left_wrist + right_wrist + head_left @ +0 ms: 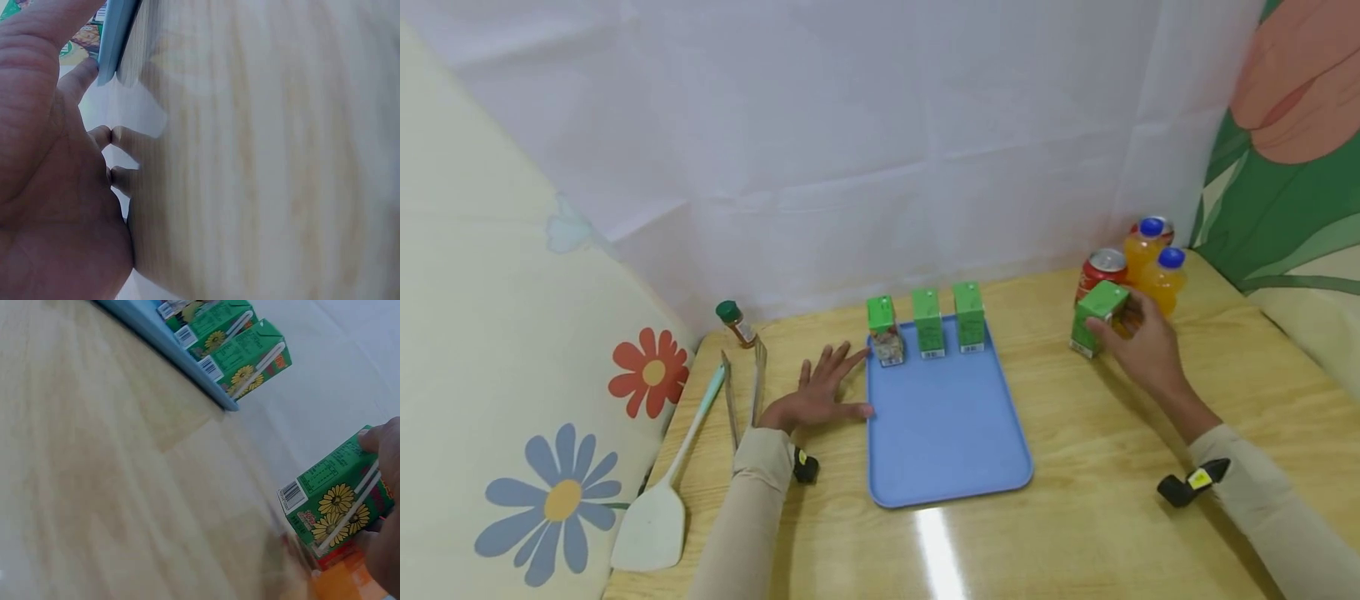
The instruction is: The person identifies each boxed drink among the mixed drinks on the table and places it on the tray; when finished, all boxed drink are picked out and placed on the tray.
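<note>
My right hand [1141, 343] pinches a green drink carton [1097, 317] between thumb and fingers, in front of the cans and bottles at the right. In the right wrist view, a white straw and yellow flowers show on this carton [334, 497]. Spread fingers of my left hand [820, 396] lie against the left rim of a blue tray [947, 433], palm low over the table. Along the tray's far edge stand three upright green cartons: a left carton [886, 332], a middle carton [928, 323] and a right carton [969, 318].
Behind the held carton are a red can [1105, 268], another can partly hidden, and two orange drink bottles with blue caps, the nearer bottle [1167, 282] beside my fingers. At the left lie a white spatula [655, 517], metal tongs [757, 383] and a green-capped jar [737, 325].
</note>
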Demonstrator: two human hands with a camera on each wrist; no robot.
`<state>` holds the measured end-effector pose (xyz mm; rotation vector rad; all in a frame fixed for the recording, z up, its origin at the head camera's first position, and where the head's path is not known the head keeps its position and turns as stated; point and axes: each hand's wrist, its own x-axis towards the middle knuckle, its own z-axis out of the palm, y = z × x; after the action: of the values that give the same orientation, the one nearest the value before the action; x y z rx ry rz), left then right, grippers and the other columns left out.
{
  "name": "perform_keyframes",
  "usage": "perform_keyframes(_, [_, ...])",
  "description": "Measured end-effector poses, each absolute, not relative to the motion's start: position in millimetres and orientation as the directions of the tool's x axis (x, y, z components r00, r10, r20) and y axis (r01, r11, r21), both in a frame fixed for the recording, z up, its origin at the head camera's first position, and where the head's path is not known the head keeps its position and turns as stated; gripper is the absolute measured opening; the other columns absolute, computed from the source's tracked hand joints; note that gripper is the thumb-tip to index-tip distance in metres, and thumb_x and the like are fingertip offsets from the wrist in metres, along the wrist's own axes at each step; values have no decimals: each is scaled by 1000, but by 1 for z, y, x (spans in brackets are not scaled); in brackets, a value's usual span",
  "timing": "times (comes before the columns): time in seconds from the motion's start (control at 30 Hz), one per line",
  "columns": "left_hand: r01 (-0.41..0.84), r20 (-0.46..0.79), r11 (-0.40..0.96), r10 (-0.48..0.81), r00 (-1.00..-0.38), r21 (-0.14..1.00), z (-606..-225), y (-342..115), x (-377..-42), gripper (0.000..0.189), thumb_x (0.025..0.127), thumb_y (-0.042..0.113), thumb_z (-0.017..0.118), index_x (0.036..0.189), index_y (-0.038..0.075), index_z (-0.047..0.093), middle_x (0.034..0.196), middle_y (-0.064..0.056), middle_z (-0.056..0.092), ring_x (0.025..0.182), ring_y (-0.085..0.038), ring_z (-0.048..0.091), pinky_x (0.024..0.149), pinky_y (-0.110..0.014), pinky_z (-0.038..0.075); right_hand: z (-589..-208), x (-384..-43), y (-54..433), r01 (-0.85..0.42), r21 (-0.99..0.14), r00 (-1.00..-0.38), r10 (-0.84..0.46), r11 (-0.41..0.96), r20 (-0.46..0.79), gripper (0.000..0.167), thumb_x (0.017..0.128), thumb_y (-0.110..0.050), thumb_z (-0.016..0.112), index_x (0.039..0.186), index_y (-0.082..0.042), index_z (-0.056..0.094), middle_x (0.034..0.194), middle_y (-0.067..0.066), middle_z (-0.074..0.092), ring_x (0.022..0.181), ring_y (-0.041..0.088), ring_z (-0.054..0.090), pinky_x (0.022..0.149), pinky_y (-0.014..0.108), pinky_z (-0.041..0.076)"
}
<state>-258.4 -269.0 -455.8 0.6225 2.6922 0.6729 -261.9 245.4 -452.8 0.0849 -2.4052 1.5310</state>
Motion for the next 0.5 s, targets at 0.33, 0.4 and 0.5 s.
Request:
perform_keyframes(0.33, [331,-185,799,472,-862,502,-454,-268,-258,97,89,60,67,163,30,11,168,-13,-6,150,-38,-18,112,-64,-18,-409,-266,232,-320,-861,-939,-9,396,345,72,96,-30,71,155,-10,35,138,14,49,125,29,49,104,20,43])
perform_keyframes(0.4, [330,-183,799,471,-863,503,-454,-269,-258,98,89,59,68,163,30,12,168,-13,-6,150,-38,-17,112,-64,-18,-399,-266,226,-348,-861,-934,-59,372,351,70,96,-27,71,154,-10,35,138,15,49,127,29,49,104,20,42])
perform_keyframes(0.5, [332,-183,799,473,-862,501,-454,-269,-258,97,89,59,68,163,29,12,168,-14,-6,150,-39,-17,112,-65,-18,-385,-266,215,-373,-867,-928,-150,330,342,67,97,-22,70,153,-8,35,141,15,48,133,31,46,109,27,40])
